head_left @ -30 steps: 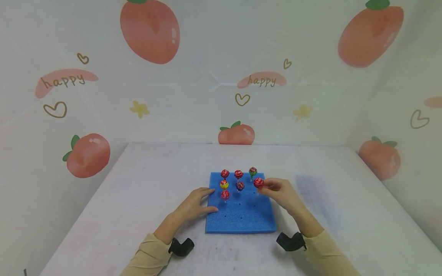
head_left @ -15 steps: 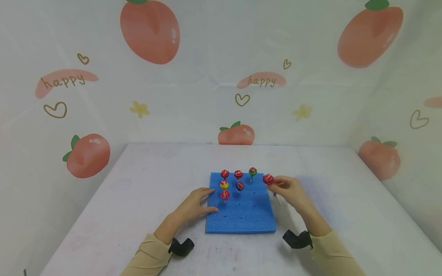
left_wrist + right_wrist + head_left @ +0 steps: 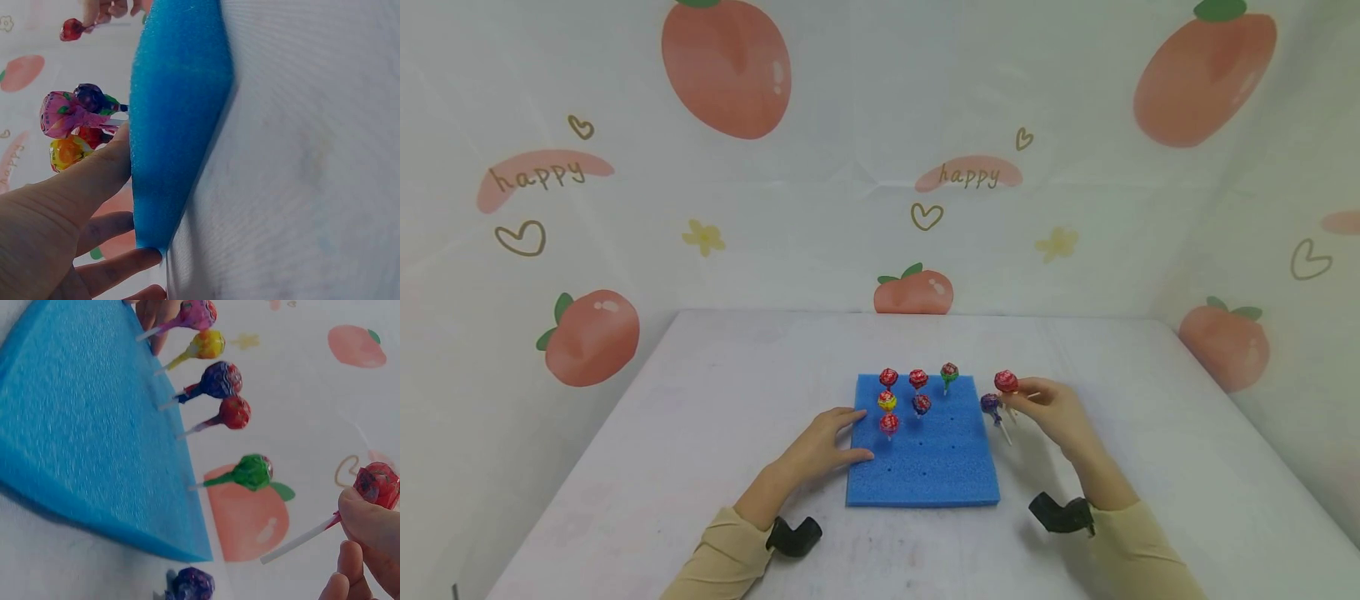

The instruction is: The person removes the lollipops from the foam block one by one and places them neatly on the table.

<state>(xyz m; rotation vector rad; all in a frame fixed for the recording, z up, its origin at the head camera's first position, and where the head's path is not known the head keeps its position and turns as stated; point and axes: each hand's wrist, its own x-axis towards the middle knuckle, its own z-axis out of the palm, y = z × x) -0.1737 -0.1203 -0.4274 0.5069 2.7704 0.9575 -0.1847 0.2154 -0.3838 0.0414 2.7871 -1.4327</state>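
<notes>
Red lollipop (image 3: 1006, 382) pinched by its stick in right hand (image 3: 1051, 410), right of centre frame, clear of blue foam block (image 3: 922, 467); stick running roughly level toward the fingers. Purple lollipop (image 3: 990, 403) lying on white surface (image 3: 700, 417) just below-left of that grip, beside the block's right edge. Left hand (image 3: 820, 446) flat, fingers straight, pressing the block's left edge, holding nothing. Six lollipops standing in the block. Peach-print backdrop behind.
</notes>
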